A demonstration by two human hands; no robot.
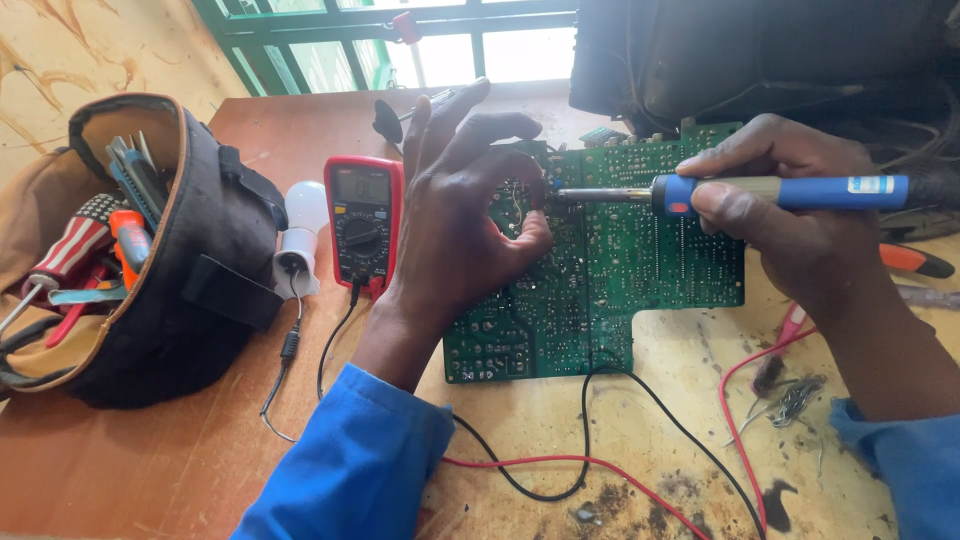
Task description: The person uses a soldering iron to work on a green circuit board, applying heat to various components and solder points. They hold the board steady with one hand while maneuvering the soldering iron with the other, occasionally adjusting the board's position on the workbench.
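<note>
A green circuit board [640, 260] lies solder side up on the wooden table. My left hand [455, 215] rests on its left part, thumb and forefinger curled in a ring around a spot near the top left; whether they pinch a thin solder wire I cannot tell. My right hand [780, 200] grips a blue-handled soldering iron [800, 190], held level and pointing left. Its metal tip [565, 195] reaches the board right by my left fingers.
A red multimeter [363, 215] lies left of the board, its black and red leads [560, 470] trailing over the table's front. A white bulb [300, 235] and an open black tool bag [140, 250] sit further left. Orange-handled pliers [915, 262] lie right; dark equipment [760, 50] stands behind.
</note>
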